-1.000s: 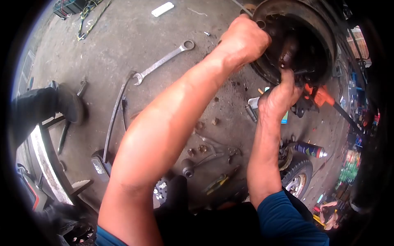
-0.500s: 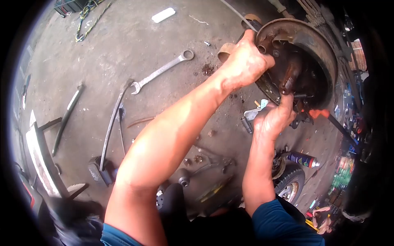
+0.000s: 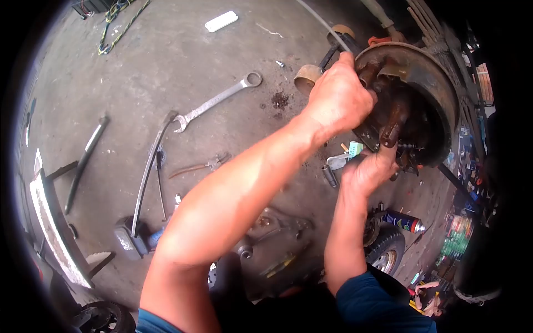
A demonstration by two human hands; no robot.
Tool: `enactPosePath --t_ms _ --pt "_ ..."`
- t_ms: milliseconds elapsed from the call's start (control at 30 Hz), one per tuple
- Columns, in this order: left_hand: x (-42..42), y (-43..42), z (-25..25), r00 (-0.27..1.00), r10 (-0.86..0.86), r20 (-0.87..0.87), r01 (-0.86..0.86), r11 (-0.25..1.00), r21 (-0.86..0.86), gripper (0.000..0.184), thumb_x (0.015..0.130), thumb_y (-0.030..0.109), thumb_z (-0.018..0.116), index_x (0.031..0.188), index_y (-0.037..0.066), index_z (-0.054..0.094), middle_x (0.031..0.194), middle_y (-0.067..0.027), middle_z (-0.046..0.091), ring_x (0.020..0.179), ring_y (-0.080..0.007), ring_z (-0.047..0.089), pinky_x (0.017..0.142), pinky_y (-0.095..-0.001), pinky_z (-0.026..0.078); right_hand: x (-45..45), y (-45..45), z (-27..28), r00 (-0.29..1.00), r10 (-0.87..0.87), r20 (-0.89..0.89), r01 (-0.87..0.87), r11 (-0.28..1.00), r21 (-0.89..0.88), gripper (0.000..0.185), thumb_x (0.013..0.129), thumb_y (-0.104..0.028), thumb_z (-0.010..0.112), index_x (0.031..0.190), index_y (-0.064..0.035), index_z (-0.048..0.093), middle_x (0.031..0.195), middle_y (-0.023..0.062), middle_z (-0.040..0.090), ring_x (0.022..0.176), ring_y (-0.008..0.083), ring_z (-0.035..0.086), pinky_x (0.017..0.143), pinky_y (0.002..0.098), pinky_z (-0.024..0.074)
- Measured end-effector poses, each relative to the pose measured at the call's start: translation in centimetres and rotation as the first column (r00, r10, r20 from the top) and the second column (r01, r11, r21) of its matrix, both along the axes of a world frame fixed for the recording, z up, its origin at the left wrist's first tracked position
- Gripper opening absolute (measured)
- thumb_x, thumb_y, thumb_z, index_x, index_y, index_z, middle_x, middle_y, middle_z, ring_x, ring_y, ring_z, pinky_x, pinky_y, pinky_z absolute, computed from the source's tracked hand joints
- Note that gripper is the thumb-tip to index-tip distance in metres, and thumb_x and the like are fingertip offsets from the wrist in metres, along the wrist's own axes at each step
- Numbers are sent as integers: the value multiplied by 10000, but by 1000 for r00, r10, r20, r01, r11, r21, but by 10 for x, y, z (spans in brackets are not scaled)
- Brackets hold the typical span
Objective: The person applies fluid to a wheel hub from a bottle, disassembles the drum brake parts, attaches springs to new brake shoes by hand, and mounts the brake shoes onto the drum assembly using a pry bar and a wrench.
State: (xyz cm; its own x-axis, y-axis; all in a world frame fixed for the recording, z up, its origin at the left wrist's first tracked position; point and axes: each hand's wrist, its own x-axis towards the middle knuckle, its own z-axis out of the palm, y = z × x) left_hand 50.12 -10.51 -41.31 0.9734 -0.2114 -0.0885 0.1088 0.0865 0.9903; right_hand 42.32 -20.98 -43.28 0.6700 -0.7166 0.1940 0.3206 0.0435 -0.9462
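Observation:
A rusty round brake backing plate (image 3: 444, 75) with a dark, greasy inside fills the upper right. My left hand (image 3: 341, 97) is closed in a fist at its left edge. A thin grey rod (image 3: 319, 19) meets the thumb side of that fist; what the fingers wrap round is hidden. Lower down, my right hand (image 3: 369, 169) grips the bottom of the brake assembly, thumb pointing up against a brown, wet-looking part (image 3: 394, 122). Its other fingers are mostly hidden behind. A small coil spring (image 3: 408, 147) lies just right of the thumb.
On the concrete floor lie a combination wrench (image 3: 216, 102), a curved bar (image 3: 150, 172), a dark bar (image 3: 86, 164) and a socket (image 3: 330, 176). A spray can (image 3: 404, 221) lies near a tyre (image 3: 388, 250). A metal arm (image 3: 283, 222) lies below my forearms.
My view has shifted slightly, and the hands and plate sit a little lower in it. The orange piece right of my right hand is hidden now; an orange part shows above the plate.

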Motion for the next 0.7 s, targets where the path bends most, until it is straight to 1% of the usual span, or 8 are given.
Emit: enactPosePath --t_ms 167,233,300,367,433,467,533,700 --pt "4 6 -13 991 -122 58 128 986 -109 629 722 209 728 1200 -92 451 1158 -318 568 1144 -417 553 965 -415 459 1 -27 -20 943 -273 -190 215 936 -279 365 843 -209 676 1099 50 648 1059 95 640 897 184 613 764 328 483" --pt "-18 22 -21 982 -140 125 150 986 -75 652 727 229 731 1213 -90 435 1239 -334 479 1203 -445 485 992 -434 438 -8 -28 -12 940 -183 -288 80 938 -336 342 855 -219 660 1093 26 663 1033 86 639 881 196 608 758 347 473" --pt "-63 47 -38 951 -103 291 52 982 180 598 753 220 723 1212 -65 465 1224 -292 520 1178 -416 517 993 -435 439 -9 -25 -11 987 -19 -161 -10 984 -176 366 842 -186 685 1156 -2 640 1087 83 633 949 204 599 807 356 470" --pt "-107 91 -57 945 -140 295 -27 867 498 446 794 141 708 1192 2 563 1098 -158 643 999 -285 646 868 -362 519 -13 -18 0 995 96 -39 -102 979 -179 445 825 -145 715 1226 4 590 1175 87 608 1045 205 574 878 359 462" --pt "-138 142 -63 999 49 16 -48 791 609 374 802 116 696 1155 30 609 1124 -155 638 1015 -286 646 854 -360 533 -18 -28 1 979 192 -67 -201 958 -202 502 820 -124 733 1264 21 550 1242 88 578 1123 211 548 969 361 433" --pt "-153 169 -88 971 158 181 -239 709 664 354 804 125 701 1138 43 619 1089 -165 633 981 -311 644 816 -383 540 -20 -37 0 968 228 -104 -247 934 -258 493 827 -126 727 1262 25 551 1241 84 579 1124 213 549 981 360 425" --pt "-170 211 -93 939 112 324 -343 298 891 314 798 124 703 1094 48 632 1006 -164 625 911 -356 625 801 -421 515 -23 -48 3 933 314 -173 -355 877 -324 487 843 -121 718 1276 23 548 1247 71 584 1134 202 546 1005 338 399" --pt "-163 238 -129 958 60 280 -281 388 878 296 789 90 623 1080 33 609 987 -181 607 934 -363 597 810 -445 490 -23 -57 4 915 332 -229 -398 839 -372 498 834 -147 739 1262 29 553 1267 98 576 1145 172 530 1019 320 372"
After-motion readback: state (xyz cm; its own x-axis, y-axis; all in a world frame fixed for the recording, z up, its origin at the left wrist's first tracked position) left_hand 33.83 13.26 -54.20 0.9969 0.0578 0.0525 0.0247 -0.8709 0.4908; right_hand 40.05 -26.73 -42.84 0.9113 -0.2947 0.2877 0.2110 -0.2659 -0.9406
